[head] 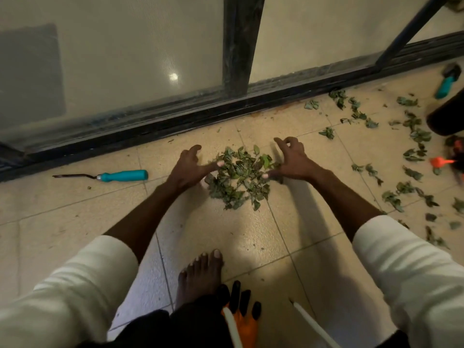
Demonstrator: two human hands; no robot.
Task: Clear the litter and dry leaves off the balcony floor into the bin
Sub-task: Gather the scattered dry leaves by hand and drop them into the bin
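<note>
A heap of dry green leaves (238,178) lies on the beige tiled floor, just in front of the sliding door track. My left hand (189,167) rests at the heap's left edge, fingers spread and touching the leaves. My right hand (290,156) flanks the heap's right edge, fingers loosely bent, thumb against the leaves. Neither hand holds anything. More scattered leaves (411,151) trail across the tiles to the right. No bin shows in view.
A teal-handled garden tool (120,176) lies on the floor to the left. Another teal-handled tool (448,81) lies far right beside a dark round object (447,116). An orange and black glove (243,312) sits by my bare foot (200,277). The dark door track (175,121) runs behind.
</note>
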